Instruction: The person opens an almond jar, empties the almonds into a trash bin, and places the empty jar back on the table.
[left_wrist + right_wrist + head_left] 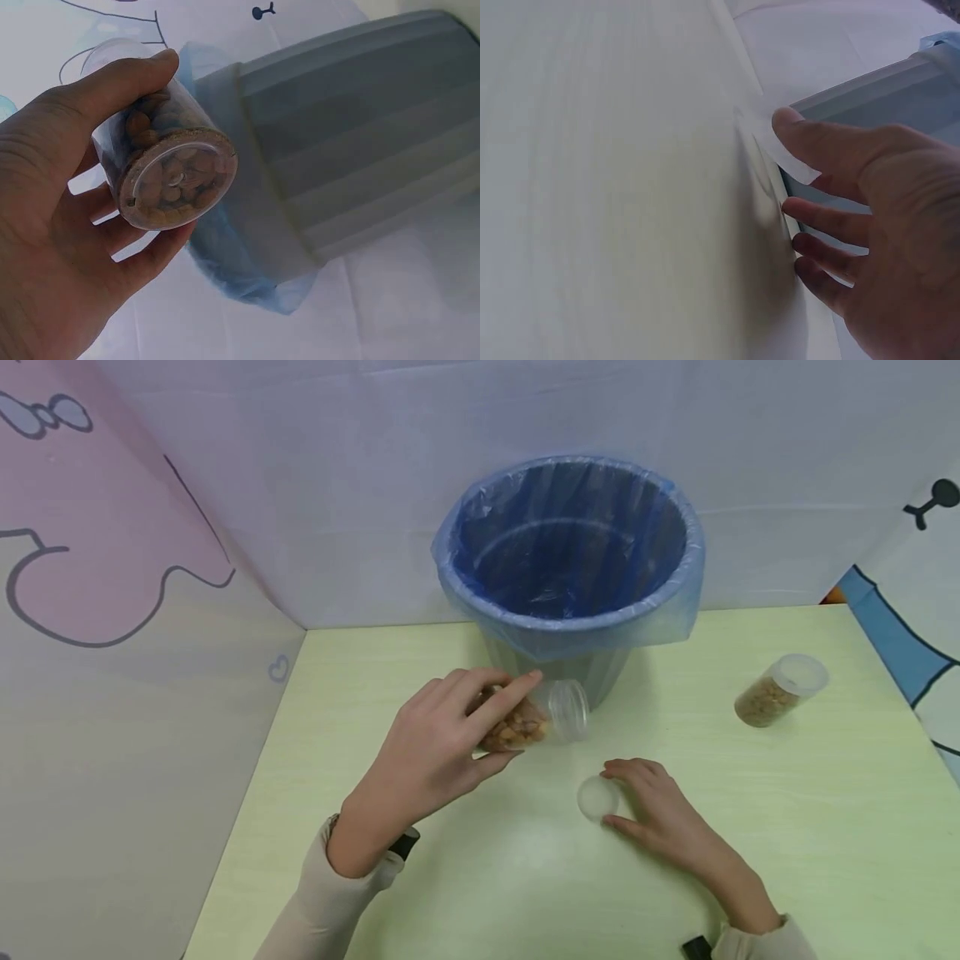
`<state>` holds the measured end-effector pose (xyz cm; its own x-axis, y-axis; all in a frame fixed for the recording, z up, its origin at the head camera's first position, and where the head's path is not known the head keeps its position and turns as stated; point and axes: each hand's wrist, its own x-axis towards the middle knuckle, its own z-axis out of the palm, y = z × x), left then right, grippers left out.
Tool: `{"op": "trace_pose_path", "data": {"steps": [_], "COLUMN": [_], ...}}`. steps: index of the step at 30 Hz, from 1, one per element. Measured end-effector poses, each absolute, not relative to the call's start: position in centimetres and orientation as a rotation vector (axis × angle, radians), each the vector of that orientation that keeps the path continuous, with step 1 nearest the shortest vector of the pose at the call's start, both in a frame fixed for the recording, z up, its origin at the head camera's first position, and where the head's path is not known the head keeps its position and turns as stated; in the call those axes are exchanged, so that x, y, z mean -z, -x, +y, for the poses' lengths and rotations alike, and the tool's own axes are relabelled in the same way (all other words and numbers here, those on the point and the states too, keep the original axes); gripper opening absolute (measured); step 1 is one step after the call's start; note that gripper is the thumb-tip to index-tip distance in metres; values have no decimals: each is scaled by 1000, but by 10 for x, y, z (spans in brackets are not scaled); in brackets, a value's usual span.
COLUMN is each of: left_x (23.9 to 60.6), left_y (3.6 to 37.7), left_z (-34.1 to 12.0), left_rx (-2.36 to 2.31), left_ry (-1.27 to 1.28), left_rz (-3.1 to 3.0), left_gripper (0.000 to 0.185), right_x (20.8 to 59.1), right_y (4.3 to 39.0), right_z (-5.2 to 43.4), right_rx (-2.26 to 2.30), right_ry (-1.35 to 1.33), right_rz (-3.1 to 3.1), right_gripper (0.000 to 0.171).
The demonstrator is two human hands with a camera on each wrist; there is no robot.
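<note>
My left hand (442, 739) grips a clear plastic jar (567, 710) partly filled with brown, nut-like pieces (517, 727). The jar lies tilted on its side in the air, its uncapped mouth pointing right, in front of the bin. In the left wrist view the thumb and fingers wrap the jar's sides, and its base (178, 180) faces the camera. Low over the table, my right hand (667, 818) has thumb and fingertips at opposite edges of a round translucent lid (597, 798). The right wrist view shows the lid (791, 161) between thumb and index finger, near the tabletop.
A bin (558, 664) lined with a blue plastic bag (570, 620) stands at the back of the pale green table (480, 893). To the right, a second capped jar (768, 700) holds light brown pieces. Printed cloth walls (360, 485) enclose the table's back and sides.
</note>
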<state>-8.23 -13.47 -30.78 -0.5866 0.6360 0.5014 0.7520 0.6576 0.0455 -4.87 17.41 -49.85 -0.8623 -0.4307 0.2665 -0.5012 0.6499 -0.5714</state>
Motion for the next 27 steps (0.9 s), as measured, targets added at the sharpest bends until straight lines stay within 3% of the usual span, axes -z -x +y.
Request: {"op": "trace_pose_path", "data": {"steps": [12,19,27], "left_x": [267,252,240], "left_y": [88,104,127], "left_z": [-150,-156,-159], "left_rx": [349,353,382], "left_ry": [1070,1077,1078], "left_rz": [-2400,-2385,-2374], "left_gripper": [80,79,77], "right_x": [499,484,432], "right_y": [44,48,65], "right_z": [172,177,197], "right_rx": [-723,-807,-1249], "right_ry": [-825,-880,-751], "right_rz": [-2811,-2900,-2985], "right_gripper": [60,63,36]}}
